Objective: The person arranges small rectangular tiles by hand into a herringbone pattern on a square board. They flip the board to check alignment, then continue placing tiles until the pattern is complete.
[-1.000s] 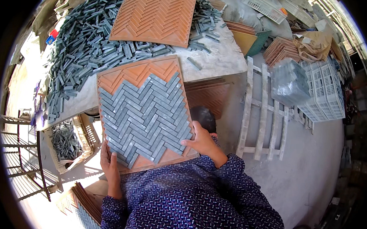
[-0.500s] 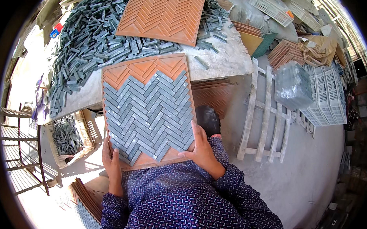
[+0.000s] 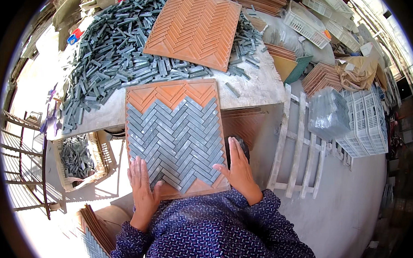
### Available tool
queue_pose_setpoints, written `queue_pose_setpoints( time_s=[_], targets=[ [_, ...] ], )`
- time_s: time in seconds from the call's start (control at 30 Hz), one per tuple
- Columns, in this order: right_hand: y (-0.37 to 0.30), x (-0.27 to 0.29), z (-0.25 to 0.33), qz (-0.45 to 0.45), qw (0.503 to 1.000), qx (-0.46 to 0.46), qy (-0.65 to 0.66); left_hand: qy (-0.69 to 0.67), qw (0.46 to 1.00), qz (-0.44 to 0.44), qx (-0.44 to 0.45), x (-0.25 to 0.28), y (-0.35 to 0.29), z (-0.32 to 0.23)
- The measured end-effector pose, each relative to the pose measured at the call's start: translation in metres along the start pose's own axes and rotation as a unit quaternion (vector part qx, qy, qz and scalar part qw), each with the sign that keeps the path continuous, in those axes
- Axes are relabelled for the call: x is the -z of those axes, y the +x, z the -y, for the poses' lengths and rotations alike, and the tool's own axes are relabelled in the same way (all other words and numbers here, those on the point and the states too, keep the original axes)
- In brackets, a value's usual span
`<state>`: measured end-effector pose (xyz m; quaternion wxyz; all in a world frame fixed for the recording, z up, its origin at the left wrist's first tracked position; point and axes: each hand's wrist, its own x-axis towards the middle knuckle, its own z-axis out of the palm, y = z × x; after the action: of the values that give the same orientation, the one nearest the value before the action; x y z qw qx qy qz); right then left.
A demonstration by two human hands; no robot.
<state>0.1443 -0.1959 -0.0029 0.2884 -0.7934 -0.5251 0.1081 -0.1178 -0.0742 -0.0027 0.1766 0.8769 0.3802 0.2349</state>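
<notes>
An orange mold tray leans against the table's near edge, its lower end at my lap. Grey-green strip tiles fill its herringbone grooves across the middle, with bare orange along the top and bottom. My left hand lies over the tray's lower left edge, fingers straight and thumb on the tiles. At the lower right edge, my right hand has its fingers stretched upward, and its thumb touches the tiles. Both hands are open. A second orange tray, with bare grooves, rests on the tile pile.
The pale table spans the far side. Below its left part sits a crate of loose tiles beside a metal rack. Stacked trays stand lower left. To the right are a slatted wooden pallet, plastic-wrapped sheets and white crates.
My left hand has gone from gripping the tray's side to lying flat over its edge. My right fingers have straightened off the edge. The whole scene sits slightly lower in view.
</notes>
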Motion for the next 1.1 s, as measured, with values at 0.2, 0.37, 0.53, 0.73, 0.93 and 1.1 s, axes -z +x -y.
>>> queue_pose_setpoints(
  time_s=[0.2, 0.37, 0.53, 0.73, 0.93, 1.1],
  targets=[
    [0.057, 0.0, 0.019, 0.026, 0.996, 0.085, -0.023, 0.037, 0.945, 0.259, -0.198, -0.021, 0.022, -0.028],
    [0.107, -0.012, 0.035, 0.042, 0.984, 0.157, -0.071, 0.101, 0.923, 0.275, -0.25, -0.021, 0.034, -0.031],
    [0.142, -0.038, 0.048, 0.05, 0.976, 0.173, -0.12, 0.094, 0.926, 0.268, -0.248, -0.02, 0.044, -0.03],
    [0.167, -0.018, 0.032, 0.009, 0.987, 0.161, 0.028, 0.107, 0.925, 0.276, -0.238, -0.017, 0.046, -0.026],
    [0.207, 0.013, -0.04, -0.198, 0.969, 0.028, -0.142, 0.128, 0.922, 0.265, -0.253, -0.016, 0.053, -0.02],
    [0.202, 0.009, -0.067, -0.186, 0.981, -0.053, 0.014, 0.109, 0.932, 0.239, -0.25, -0.021, 0.045, -0.02]
  ],
)
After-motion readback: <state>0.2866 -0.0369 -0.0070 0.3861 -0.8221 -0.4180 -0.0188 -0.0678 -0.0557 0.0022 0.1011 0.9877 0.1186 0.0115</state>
